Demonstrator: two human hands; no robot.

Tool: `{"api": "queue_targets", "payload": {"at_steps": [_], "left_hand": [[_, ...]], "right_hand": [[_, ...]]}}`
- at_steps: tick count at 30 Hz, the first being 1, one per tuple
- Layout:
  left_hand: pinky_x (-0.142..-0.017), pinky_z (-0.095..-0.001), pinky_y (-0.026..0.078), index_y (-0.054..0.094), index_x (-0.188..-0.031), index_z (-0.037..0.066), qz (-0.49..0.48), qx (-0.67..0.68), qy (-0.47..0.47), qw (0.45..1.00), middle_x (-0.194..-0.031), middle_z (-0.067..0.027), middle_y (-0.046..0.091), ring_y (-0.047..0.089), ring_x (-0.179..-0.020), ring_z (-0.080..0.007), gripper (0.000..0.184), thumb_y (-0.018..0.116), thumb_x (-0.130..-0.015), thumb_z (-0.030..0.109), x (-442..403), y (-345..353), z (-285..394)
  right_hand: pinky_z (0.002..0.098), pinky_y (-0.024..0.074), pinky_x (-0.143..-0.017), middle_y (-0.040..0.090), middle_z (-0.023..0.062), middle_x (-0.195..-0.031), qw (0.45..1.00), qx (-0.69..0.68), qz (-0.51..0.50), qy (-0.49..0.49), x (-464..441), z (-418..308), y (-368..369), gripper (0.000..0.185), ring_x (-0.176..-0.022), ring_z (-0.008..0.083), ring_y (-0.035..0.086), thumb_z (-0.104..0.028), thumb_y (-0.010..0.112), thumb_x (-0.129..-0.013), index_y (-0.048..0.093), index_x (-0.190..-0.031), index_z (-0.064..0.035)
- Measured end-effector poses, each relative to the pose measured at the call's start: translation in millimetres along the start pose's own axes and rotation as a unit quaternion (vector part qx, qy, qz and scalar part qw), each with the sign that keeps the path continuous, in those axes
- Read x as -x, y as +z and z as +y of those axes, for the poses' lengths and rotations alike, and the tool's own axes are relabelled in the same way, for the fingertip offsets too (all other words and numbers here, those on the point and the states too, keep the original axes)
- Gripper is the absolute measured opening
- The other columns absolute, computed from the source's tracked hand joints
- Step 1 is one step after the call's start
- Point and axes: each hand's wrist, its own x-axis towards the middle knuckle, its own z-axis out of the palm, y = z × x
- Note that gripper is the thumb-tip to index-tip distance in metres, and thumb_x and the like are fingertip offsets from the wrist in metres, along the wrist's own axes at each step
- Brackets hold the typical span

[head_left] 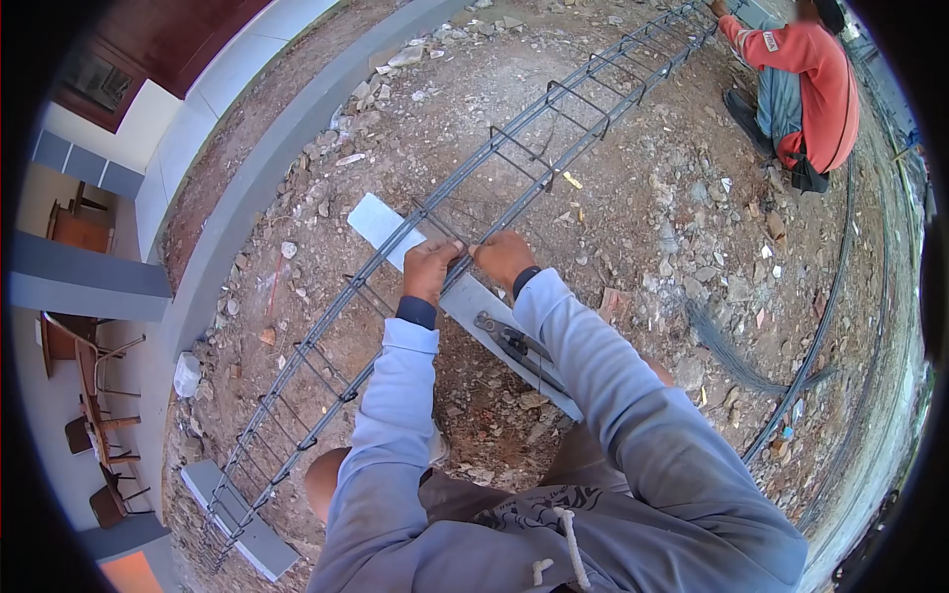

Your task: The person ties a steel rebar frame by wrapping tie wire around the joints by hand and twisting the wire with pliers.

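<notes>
A long rebar cage (504,148) runs diagonally from the lower left to the upper right. My left hand (430,270) and my right hand (505,259) are close together at the near long bar, beside a cross tie. Both have their fingers closed in a pinch; whatever is between the fingertips is too small to make out. Under the cage lies a pale board (475,314). Dark pliers (514,342) rest on that board, below my right hand and partly beside my right sleeve.
At the upper right a person in a red top (816,89) crouches by the cage's far end. A bundle of thin wire (727,348) lies on the right, near long bars (825,331). Another board (242,524) supports the cage's lower left end. A grey kerb (242,163) curves along the left.
</notes>
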Motion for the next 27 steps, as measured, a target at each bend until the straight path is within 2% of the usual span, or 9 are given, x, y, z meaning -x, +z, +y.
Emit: {"api": "queue_targets", "payload": {"at_steps": [4,7,10,12,15,18,21,24,27], "left_hand": [[-0.071,-0.0238,0.05,0.067,-0.094,-0.004,0.073,-0.153,0.091,0.981,-0.085,-0.0084,0.069,0.063,-0.077,-0.0121,0.017,0.064,-0.084,0.009,16.6,11.4,3.1],[-0.072,-0.024,0.05,0.067,-0.099,-0.005,0.086,-0.16,0.137,0.974,-0.088,-0.0085,0.069,0.063,-0.08,-0.0112,0.019,0.062,-0.085,0.008,31.3,20.4,1.8],[-0.075,-0.0263,0.05,0.066,-0.102,-0.004,0.095,-0.174,0.211,0.957,-0.092,-0.0103,0.07,0.065,-0.084,-0.0141,0.02,0.061,-0.086,0.007,34.7,21.0,-8.2],[-0.077,-0.0305,0.051,0.067,-0.102,0.0,0.104,-0.227,0.239,0.938,-0.095,-0.0137,0.069,0.066,-0.087,-0.0203,0.02,0.06,-0.084,0.006,44.1,23.9,-6.5],[-0.081,-0.0348,0.05,0.066,-0.105,0.001,0.107,-0.306,0.296,0.898,-0.1,-0.0171,0.067,0.065,-0.093,-0.0277,0.024,0.058,-0.082,0.004,53.4,27.0,-6.9],[-0.084,-0.0377,0.049,0.063,-0.111,0.001,0.098,-0.363,0.362,0.853,-0.104,-0.0182,0.066,0.063,-0.097,-0.0322,0.032,0.056,-0.08,0.0,55.9,24.9,-10.1],[-0.087,-0.0389,0.047,0.061,-0.116,0.001,0.07,-0.406,0.405,0.816,-0.11,-0.0177,0.064,0.061,-0.101,-0.0324,0.038,0.054,-0.078,-0.001,54.5,21.2,-11.6],[-0.088,-0.0394,0.047,0.059,-0.119,0.002,0.07,-0.445,0.423,0.786,-0.113,-0.0181,0.063,0.061,-0.103,-0.0336,0.043,0.055,-0.076,-0.004,57.4,20.2,-14.8],[-0.089,-0.0406,0.045,0.058,-0.121,0.003,0.087,-0.478,0.422,0.766,-0.116,-0.0183,0.061,0.059,-0.105,-0.0336,0.047,0.056,-0.075,-0.004,61.5,24.1,-16.8]], "right_hand": [[0.0414,0.0479,-0.086,0.064,0.0253,-0.097,1.0,-0.011,-0.003,-0.004,-1.1,1.2,0.5,0.038,-0.096,0.0385,0.061,-0.033,0.063,-0.078,0.069,-0.088,0.0033],[0.0414,0.0476,-0.086,0.064,0.0258,-0.097,1.0,-0.029,-0.008,0.001,-1.2,4.3,1.8,0.038,-0.097,0.0386,0.061,-0.033,0.063,-0.078,0.069,-0.088,0.0033],[0.0415,0.0477,-0.086,0.064,0.0262,-0.096,0.999,-0.048,-0.009,-0.007,-4.9,8.5,7.2,0.038,-0.096,0.039,0.061,-0.033,0.062,-0.079,0.069,-0.087,0.0038],[0.0417,0.0478,-0.085,0.064,0.0264,-0.094,0.999,-0.045,-0.003,-0.019,-7.3,11.4,9.7,0.038,-0.095,0.0392,0.061,-0.033,0.063,-0.079,0.069,-0.086,0.0043],[0.0384,0.0491,-0.069,0.067,0.0204,-0.076,0.997,-0.067,0.04,-0.025,-7.0,15.2,16.1,0.028,-0.075,0.0307,0.066,-0.028,0.066,-0.076,0.072,-0.075,-0.0001],[0.0416,0.0507,-0.068,0.067,0.0227,-0.081,0.995,-0.086,0.014,-0.049,-8.7,20.0,17.5,0.034,-0.075,0.0352,0.066,-0.029,0.062,-0.081,0.069,-0.084,0.0039],[0.0343,0.0461,-0.049,0.063,0.014,-0.068,0.964,-0.259,-0.059,0.027,4.0,19.5,13.1,0.028,-0.055,0.0224,0.061,-0.024,0.059,-0.085,0.067,-0.082,0.0023],[0.0258,0.0371,-0.039,0.057,0.0067,-0.063,0.931,-0.356,-0.074,0.026,13.7,23.0,12.2,0.024,-0.046,0.0107,0.051,-0.022,0.057,-0.088,0.064,-0.081,-0.0002],[0.0343,0.0459,-0.048,0.063,0.0132,-0.068,0.948,-0.311,-0.063,0.028,21.7,23.2,11.1,0.024,-0.055,0.0222,0.06,-0.022,0.056,-0.087,0.064,-0.084,0.0006]]}}
